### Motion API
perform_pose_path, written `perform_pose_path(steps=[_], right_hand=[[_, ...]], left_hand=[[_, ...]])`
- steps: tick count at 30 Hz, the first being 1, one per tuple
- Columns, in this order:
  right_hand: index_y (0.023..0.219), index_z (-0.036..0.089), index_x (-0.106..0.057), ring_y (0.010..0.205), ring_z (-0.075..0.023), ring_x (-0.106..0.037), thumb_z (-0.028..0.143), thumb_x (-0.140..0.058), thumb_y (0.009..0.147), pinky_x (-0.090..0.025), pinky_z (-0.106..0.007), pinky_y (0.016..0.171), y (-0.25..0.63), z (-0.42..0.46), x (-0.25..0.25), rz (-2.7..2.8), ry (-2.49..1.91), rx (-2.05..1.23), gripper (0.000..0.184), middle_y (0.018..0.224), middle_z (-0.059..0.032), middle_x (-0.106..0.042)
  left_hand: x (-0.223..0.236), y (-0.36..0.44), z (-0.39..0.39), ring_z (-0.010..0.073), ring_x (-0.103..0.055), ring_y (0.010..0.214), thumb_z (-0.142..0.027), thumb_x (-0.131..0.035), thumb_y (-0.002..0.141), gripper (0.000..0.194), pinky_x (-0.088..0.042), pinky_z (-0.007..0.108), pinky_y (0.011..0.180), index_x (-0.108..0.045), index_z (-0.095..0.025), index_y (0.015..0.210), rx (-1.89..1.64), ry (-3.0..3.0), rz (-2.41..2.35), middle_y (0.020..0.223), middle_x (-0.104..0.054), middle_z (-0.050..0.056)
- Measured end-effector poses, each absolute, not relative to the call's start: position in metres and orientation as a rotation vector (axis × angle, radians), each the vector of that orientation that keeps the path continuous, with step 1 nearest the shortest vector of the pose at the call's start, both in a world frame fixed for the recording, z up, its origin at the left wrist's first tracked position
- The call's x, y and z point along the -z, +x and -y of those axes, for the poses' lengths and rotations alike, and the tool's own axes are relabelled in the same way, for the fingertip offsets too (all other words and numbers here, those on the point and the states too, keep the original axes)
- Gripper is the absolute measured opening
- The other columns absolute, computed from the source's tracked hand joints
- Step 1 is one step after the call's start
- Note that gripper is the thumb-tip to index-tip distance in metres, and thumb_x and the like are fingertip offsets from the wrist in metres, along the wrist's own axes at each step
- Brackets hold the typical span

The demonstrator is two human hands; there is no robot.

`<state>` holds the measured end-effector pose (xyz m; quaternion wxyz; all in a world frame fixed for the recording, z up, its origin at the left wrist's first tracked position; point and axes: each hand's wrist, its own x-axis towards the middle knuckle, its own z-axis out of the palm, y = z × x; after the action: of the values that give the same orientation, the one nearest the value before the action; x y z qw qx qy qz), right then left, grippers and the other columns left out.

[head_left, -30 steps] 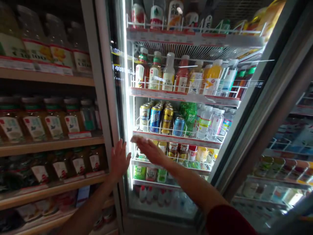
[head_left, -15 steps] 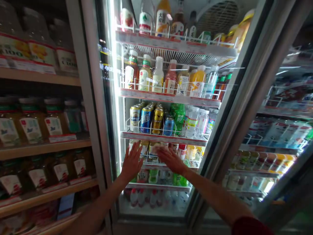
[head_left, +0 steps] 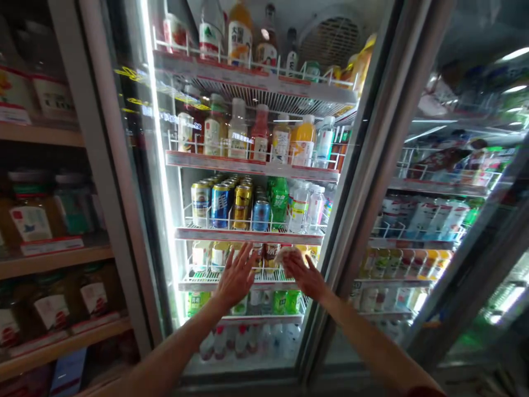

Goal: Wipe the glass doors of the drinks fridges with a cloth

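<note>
Two hands up at the drinks cooler, one with a cloth

From the far left, amber bottles (head_left: 31, 220) line a wooden shelf (head_left: 61, 262), and then comes the bright light strip (head_left: 155, 127) running down inside the cooler. Now the left hand (head_left: 235, 277)! Fingers spread wide, nothing in them, palm towards the glass door (head_left: 243, 366); whether it touches, I cannot tell. Just above it, behind the glass, stands a blue beer can (head_left: 220, 205) among gold ones. Across to the right hand (head_left: 305, 273), and here's the pale cloth (head_left: 284, 253), under its fingertips, by the level of the lower drinks. Those fingers look close together; pinched on it or merely pressing, I cannot tell. Danger there, I'd say: a light hold plus drag on the glass could let the cloth slip and fall. A bare left palm pressed flat might leave prints. And further right, the metal door frame (head_left: 374, 182) is near; too wide a swing could rap the knuckles
</note>
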<state>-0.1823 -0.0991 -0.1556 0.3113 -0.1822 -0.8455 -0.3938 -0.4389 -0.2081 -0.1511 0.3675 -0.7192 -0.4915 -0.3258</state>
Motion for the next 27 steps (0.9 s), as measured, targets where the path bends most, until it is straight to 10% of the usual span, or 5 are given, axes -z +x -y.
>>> perform_pose_path(steps=[6, 12, 19, 27], right_hand=[[0.136, 0.015, -0.038, 0.14, -0.0308, -0.012, 0.027, -0.043, 0.085, -0.027, -0.057, 0.105, -0.157, 0.073, 0.105, 1.678, -0.959, 0.861, 0.052, 0.15, -0.0153, -0.018], [0.129, 0.023, -0.048, 0.137, -0.0237, -0.026, 0.014, -0.046, 0.081, -0.03, -0.047, 0.109, -0.139, 0.095, 0.19, 2.047, -0.757, 0.944, 0.049, 0.143, -0.0078, -0.039], [0.133, 0.013, -0.043, 0.14, -0.033, -0.005, 0.022, -0.044, 0.083, -0.022, -0.061, 0.107, -0.178, 0.068, 0.072, 1.668, -0.808, 0.813, 0.051, 0.152, -0.0134, -0.013], [0.135, 0.02, -0.039, 0.14, -0.0151, -0.015, 0.02, -0.042, 0.088, -0.018, -0.042, 0.115, -0.284, 0.103, 0.094, 2.294, -0.122, 0.952, 0.047, 0.144, -0.0022, -0.038]], left_hand=[[0.137, -0.43, 0.199, 0.0228, -0.016, 0.139, -0.02, -0.042, 0.085, 0.06, -0.017, 0.047, 0.113, -0.023, -0.018, 0.142, 0.866, -1.833, 1.312, 0.148, -0.024, 0.013], [0.141, -0.45, 0.201, 0.0231, -0.016, 0.139, -0.02, -0.043, 0.085, 0.061, -0.017, 0.047, 0.113, -0.021, -0.018, 0.142, 0.864, -1.769, 1.342, 0.148, -0.023, 0.013], [0.132, -0.482, 0.205, 0.023, -0.016, 0.139, -0.024, -0.042, 0.087, 0.058, -0.017, 0.047, 0.112, -0.023, -0.019, 0.141, 0.956, -1.627, 1.405, 0.149, -0.021, 0.013], [0.131, -0.548, 0.223, 0.0254, -0.016, 0.139, -0.029, -0.04, 0.088, 0.054, -0.017, 0.05, 0.111, -0.028, -0.016, 0.139, 0.979, -1.429, 1.554, 0.148, -0.022, 0.015]])
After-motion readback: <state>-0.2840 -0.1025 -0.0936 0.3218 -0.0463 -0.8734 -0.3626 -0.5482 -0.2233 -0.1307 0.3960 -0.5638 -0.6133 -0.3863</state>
